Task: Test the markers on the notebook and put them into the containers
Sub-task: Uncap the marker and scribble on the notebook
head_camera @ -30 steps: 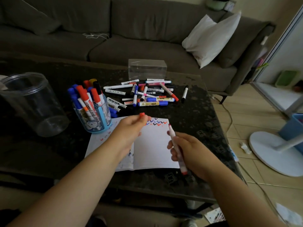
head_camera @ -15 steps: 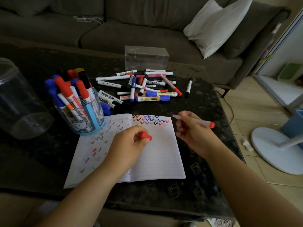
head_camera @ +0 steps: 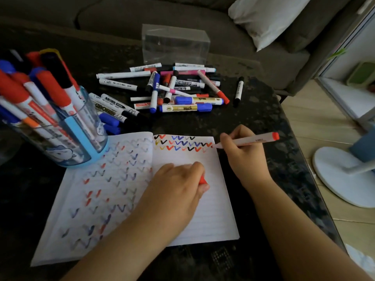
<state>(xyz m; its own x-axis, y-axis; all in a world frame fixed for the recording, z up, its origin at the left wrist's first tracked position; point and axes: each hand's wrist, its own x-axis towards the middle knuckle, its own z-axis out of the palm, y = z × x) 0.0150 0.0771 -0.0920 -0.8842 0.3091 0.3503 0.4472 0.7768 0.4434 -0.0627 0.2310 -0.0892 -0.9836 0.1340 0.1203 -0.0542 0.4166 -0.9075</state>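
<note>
Table (head_camera: 263, 110): dark, speckled top.
Notebook (head_camera: 125, 199): open, flat, near front edge.
Loose markers (head_camera: 178, 88): heaped behind notebook.
Cup of markers (head_camera: 60, 126): at notebook's left corner.
Clear box (head_camera: 175, 44): beyond the heap, at far edge.

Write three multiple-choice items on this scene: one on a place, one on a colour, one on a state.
1. The marker tip meets the open lined notebook at its
A. top right corner
B. bottom left corner
C. spine

2. The cap held by the left hand is
A. blue
B. red
C. black

3. The white red-ended marker in the right hand is
A. capped
B. uncapped
C. in the cup

Key: A, the tip sits by the last zigzags; B, red shows between the fingers; B, the bare tip points at the page.
</note>
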